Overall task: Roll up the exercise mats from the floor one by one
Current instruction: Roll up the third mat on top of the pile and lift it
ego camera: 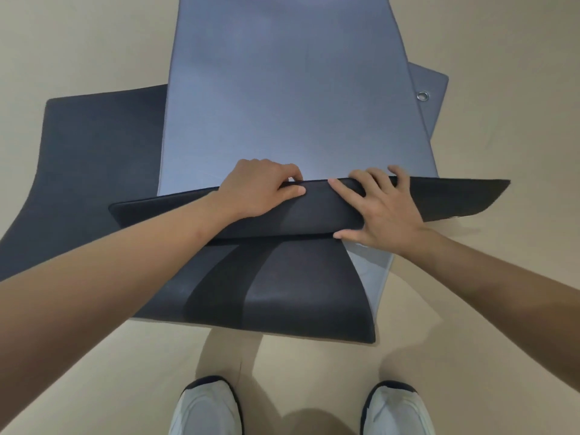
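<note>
Two white shoes with dark trim, left shoe [208, 406] and right shoe [397, 409], stand on the beige floor [94, 372] at the near edge of view, toes pointing toward the mats.

Mats, counted: three visible, possibly more hidden beneath.
1. Black mat [266, 293], nearest. Its near end lies flat just beyond the shoes, crossed by one darker diagonal band. Its far part is folded back toward the person into a flat lip running left to right, the right tip lifted and sticking out past the stack.
2. Blue-grey mat [292, 98], lying lengthwise away from the person, directly under the black mat's fold and reaching the far edge of view.
3. Dark mat [94, 158], spread on the floor to the left, partly covered by the blue-grey mat.

A further blue-grey corner with one metal eyelet [422, 96] shows at the right; whether it is a separate mat cannot be told.

Hands: two, bare.
- Left hand [260, 189]: fingers curled over the fold's far edge, gripping it, thumb on top.
- Right hand [379, 208]: fingers spread, pressing flat on the fold, fingertips hooked over its far edge.
</note>
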